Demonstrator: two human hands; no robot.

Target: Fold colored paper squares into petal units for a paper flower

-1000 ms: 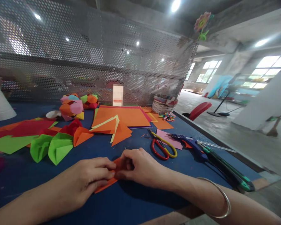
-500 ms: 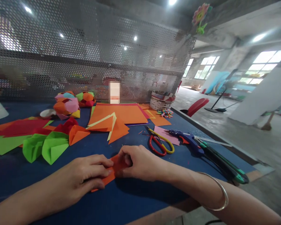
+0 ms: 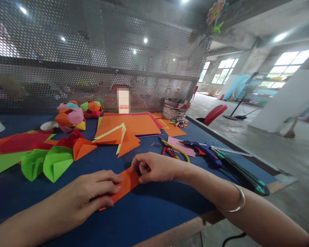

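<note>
A strip of folded orange paper (image 3: 127, 183) lies at a slant on the blue tabletop, near the table's front edge. My left hand (image 3: 95, 192) rests over its near end, with fingertips and thumb pressing it down. At the far end, my right hand (image 3: 153, 168) has curled fingers and thumb closed at the paper's edge. A bracelet circles my right wrist. Just beyond that hand lie red and yellow scissors (image 3: 179, 151), partly hidden by it.
Green folded paper pieces (image 3: 58, 163) and paper balls (image 3: 70, 116) sit left. Orange sheets (image 3: 131, 124) are stacked behind. Rightward lie a blue glue gun (image 3: 208, 151), a green-black tool (image 3: 243, 173), pink paper (image 3: 189, 148) and a woven basket (image 3: 176, 108). A perforated metal screen (image 3: 144, 61) stands behind.
My right hand has slid away from my left, up and right to the far end of the orange paper, baring more of it. My left hand has stayed in place.
</note>
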